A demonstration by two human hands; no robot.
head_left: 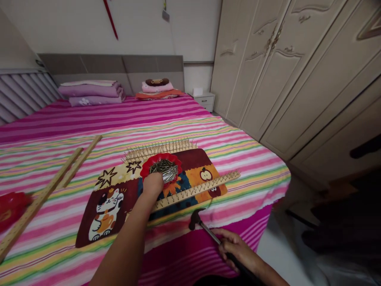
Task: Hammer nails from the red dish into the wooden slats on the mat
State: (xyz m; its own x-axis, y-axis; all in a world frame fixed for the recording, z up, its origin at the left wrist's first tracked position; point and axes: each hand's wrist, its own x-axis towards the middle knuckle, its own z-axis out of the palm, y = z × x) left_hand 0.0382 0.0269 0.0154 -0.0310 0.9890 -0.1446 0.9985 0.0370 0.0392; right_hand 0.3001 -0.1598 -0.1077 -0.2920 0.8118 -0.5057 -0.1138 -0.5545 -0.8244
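My left hand (153, 183) reaches over the near rim of a red scalloped bowl (145, 169) full of nails (168, 170). Its fingers point down and away from me, hidden behind the back of the hand. In my right hand (236, 248) is a claw hammer (210, 231), gripped by its black handle, with its head low over the bed's near side. Between them a wooden strip (190, 192) studded with a row of nails lies across a patterned mat (125, 206). Behind the bowl are more nail-studded wooden strips (159, 149).
Long wooden strips (64, 171) and another red dish (12, 210) lie to the left on the striped bedspread (59, 222). Folded bedding (92, 93) sits by the headboard (110, 73). A wardrobe (276, 67) stands on the right, with a small nightstand (205, 101) beside it.
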